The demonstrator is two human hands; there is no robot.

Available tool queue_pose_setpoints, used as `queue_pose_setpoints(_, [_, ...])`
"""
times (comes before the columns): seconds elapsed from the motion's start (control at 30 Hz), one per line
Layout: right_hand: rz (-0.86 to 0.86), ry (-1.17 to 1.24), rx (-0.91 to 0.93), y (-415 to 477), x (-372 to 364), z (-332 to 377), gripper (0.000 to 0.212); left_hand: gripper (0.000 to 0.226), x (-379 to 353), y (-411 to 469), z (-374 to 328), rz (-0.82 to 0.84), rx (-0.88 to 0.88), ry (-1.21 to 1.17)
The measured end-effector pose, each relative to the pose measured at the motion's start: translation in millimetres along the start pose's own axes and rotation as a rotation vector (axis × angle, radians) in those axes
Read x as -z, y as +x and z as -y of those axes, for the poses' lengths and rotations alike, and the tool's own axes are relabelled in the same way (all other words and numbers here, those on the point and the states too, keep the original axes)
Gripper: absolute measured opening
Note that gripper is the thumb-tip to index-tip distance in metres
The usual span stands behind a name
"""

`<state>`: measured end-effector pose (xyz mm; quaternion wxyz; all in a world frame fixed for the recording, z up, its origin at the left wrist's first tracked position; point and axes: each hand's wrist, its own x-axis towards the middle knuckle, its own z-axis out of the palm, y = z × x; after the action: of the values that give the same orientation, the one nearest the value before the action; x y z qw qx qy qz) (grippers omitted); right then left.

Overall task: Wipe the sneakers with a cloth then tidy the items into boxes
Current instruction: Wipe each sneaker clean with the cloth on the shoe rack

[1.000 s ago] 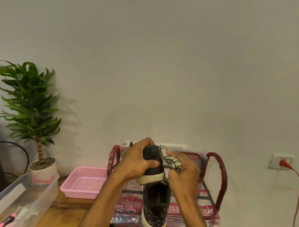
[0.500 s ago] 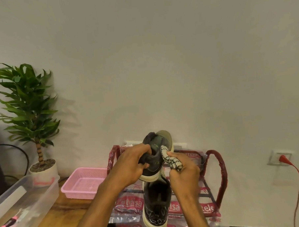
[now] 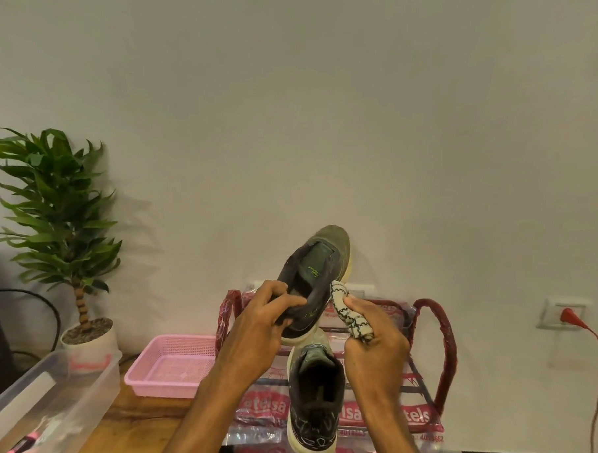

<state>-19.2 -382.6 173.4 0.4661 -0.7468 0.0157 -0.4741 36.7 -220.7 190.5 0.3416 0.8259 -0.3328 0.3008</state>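
As our left hand (image 3: 257, 331) pinches the sneaker (image 3: 318, 266), our right hand (image 3: 375, 353) grips the cloth (image 3: 349, 315) beside it. Hard wiping could dislodge the sneaker.

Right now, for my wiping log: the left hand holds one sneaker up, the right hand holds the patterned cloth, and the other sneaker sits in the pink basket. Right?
One slip: the head view shows the other sneaker on the plastic-wrapped rack, not in the pink basket. The left hand holds one sneaker up, the right hand the patterned cloth.
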Motion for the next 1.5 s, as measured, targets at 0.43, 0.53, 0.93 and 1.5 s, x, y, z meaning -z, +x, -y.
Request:
queue_pose_setpoints(0.43, [-0.062, -0.360, 0.425, 5, -15, -14, 0.037, 0.023, -6, -3, -17, -0.199, 0.074, -0.293])
queue_pose_setpoints(0.53, [-0.004, -0.333, 0.581, -6, -20, -3, 0.027, 0.035, -8, -3, -19, -0.174, 0.040, -0.215])
queue_pose_setpoints(0.93, [0.036, -0.190, 0.557, -11, -9, -12, 0.028, 0.031, -15, -13, -24, -0.268, 0.113, -0.274])
queue_pose_setpoints(1.5, [-0.002, -0.137, 0.303, 10, 6, -36, 0.049, 0.023, -24, -15, -34, -0.304, 0.158, -0.370])
